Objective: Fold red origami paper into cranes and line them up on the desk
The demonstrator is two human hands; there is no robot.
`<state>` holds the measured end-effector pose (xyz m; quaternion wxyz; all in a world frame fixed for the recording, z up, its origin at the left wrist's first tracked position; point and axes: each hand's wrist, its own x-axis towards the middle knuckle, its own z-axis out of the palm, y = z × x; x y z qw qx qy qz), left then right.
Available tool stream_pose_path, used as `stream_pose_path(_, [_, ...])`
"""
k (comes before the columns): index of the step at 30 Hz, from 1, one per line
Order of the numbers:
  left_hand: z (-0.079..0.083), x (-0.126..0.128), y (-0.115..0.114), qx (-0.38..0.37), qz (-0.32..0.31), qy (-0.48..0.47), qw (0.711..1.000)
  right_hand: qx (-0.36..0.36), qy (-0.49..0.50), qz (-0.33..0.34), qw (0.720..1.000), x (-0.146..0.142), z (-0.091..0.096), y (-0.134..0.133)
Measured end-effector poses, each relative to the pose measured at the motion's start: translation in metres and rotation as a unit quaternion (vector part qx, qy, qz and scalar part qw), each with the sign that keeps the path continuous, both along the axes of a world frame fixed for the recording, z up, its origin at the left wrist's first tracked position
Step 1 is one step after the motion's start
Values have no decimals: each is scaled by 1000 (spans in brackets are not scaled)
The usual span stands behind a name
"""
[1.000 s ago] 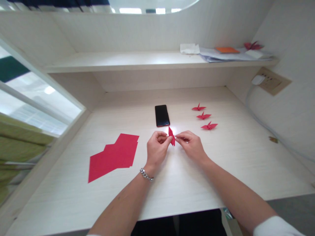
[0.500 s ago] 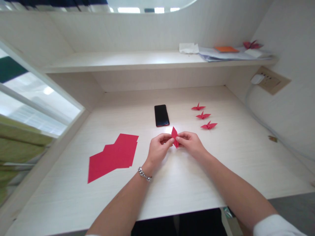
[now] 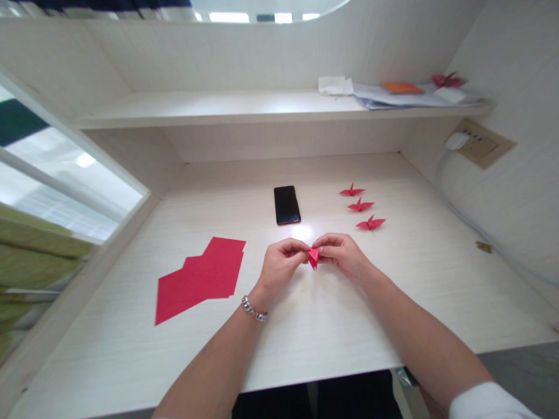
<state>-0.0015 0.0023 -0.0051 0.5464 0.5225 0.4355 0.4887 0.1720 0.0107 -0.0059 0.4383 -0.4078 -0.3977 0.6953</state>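
Observation:
Between my two hands is a small piece of folded red origami paper (image 3: 314,257), its narrow points facing down toward me. My left hand (image 3: 285,262) pinches its left side between thumb and fingers. On the right side, my right hand (image 3: 342,254) grips it the same way, so my fingertips cover part of the folds. Three finished red paper cranes (image 3: 370,223) stand in a row beyond my right hand. Overlapping sheets of red paper (image 3: 205,273) lie flat to the left of my left hand.
A black phone (image 3: 287,205) lies on the desk (image 3: 218,192) beyond my hands. The shelf (image 3: 196,107) above carries papers (image 3: 393,99), an orange item (image 3: 402,87) and a red folded paper shape (image 3: 449,80). A white cable (image 3: 458,215) runs down from the wall socket (image 3: 489,145) at right.
The upper tip of the folded paper, which stuck up above my fingers, is now folded down toward me. My hands stay nearly in place, still pinching both sides.

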Motion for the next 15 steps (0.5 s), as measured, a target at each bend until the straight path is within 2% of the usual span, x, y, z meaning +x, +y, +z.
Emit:
stream_pose_path(5, [0,-1,-1,21,-12,40,999,17,-47,-6,999,1,-2,2])
stream_pose_path(11, [-3,-1,0,-34,-13,-25,999,148,-164,-38,975,0,-4,0])
stream_pose_path(15, [-4,-1,1,-50,-36,0,998,203,-222,-37,953,0,0,-3])
